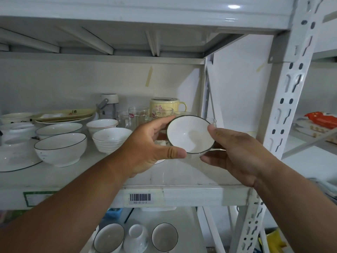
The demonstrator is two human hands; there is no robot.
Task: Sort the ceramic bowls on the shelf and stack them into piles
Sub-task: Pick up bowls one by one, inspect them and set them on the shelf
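Bowls crowd the white metal shelf in front of us, and we take the small dark-rimmed bowl held above it as our landmark. Behind that bowl stand clear glass cups and a pale yellow lidded mug; they line the back of the shelf, partly hidden by the bowl and our fingers. To its left we count two white bowls nested as a ribbed pile, one pink-lined bowl behind them, and further left two wider dark-rimmed bowls, the nearer deep, the farther shallow. Farther left again lie a yellow divided tray on a white plate, and a large dark-rimmed plate at the edge of the view. Below the landmark, on the lower level, we see three more pieces: two dark-rimmed bowls and a white cup between them. A barcode label sits on the shelf's front beam.

The held bowl is white inside, glossy, with a thin dark line round the rim, and it is tilted with its mouth toward us. Our left hand grips its left edge, thumb on the near rim; our right hand pinches its right edge between thumb and fingers.
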